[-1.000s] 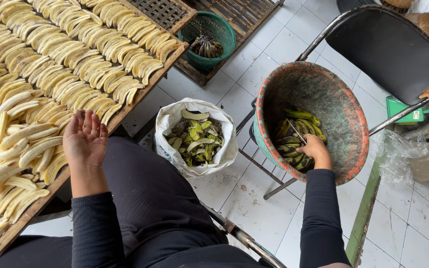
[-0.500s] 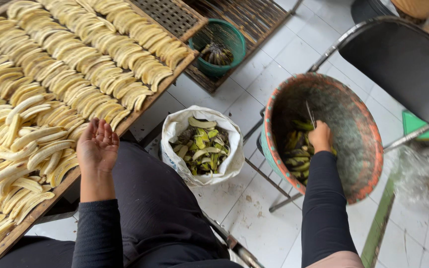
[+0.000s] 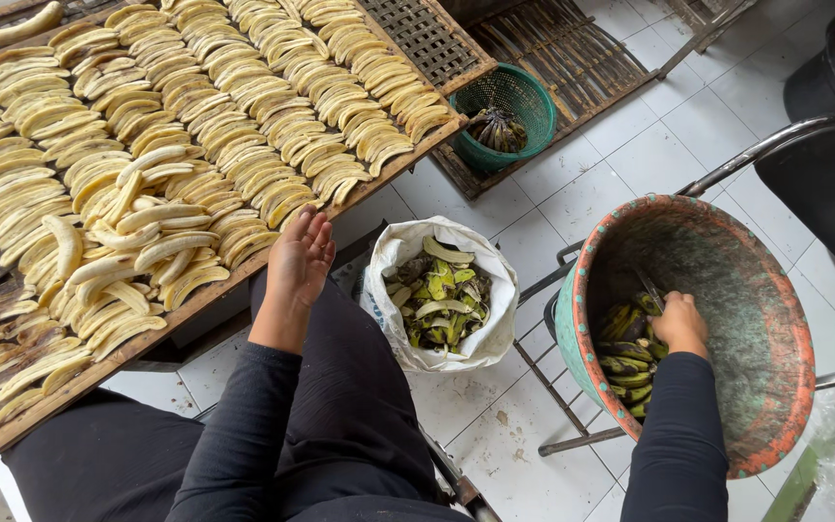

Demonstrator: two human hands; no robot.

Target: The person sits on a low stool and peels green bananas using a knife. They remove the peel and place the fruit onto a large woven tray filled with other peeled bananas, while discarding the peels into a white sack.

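Basin [image 3: 775, 387] — large, round, orange-rimmed, tilting on a metal stand: holding dark green unpeeled bananas [image 3: 625, 362] heaped at its lower left side. All places below are taken from this basin.

Right hand [image 3: 678, 324]: reaching inside the basin, resting at the upper edge of the banana heap. Its fingers are curling around a thin dark tool [image 3: 647, 287] whose tip is sticking up just above the knuckles; the nearest bananas are lying just left of and below the fingers, touching or nearly so — which, cannot be told. Whether the fingers are also gripping a banana is hidden by the back of the hand.

Sack [image 3: 393, 256] — white, open-mouthed, standing on the tiled floor just left of the basin: holding green and yellowish peels [image 3: 442, 300].

Left hand [image 3: 300, 259]: hovering further left, beyond the sack, palm down, fingers stretched out and held loosely together, holding nothing. Its fingertips are lying at the near edge of the tray [image 3: 417, 34].

Tray — woven, dark, lying well left of the basin: carrying peeled bananas [image 3: 186, 135], pale yellow, lined in rows across the far part and piled loosely at the near part.

Basket [image 3: 524, 97] — small, green, plastic mesh, sitting above and left of the basin on a slatted rack: holding a few dark stems [image 3: 500, 130].
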